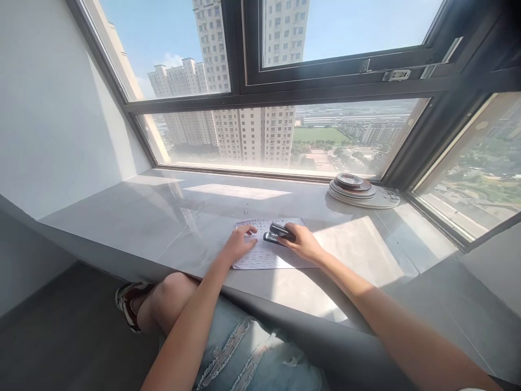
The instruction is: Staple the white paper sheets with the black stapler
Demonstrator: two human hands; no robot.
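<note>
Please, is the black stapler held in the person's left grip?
No, the black stapler is held in the right grip, over the printed paper.

Brt daylight thru window | sun patches + shadows on sill | floor dim | bldgs hazy | edges stretched, wide-angle

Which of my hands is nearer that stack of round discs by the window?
Right. Your right hand, gripping the black stapler, is left of the stack and closer to you; your left hand, at the paper, is farther left still.
</note>
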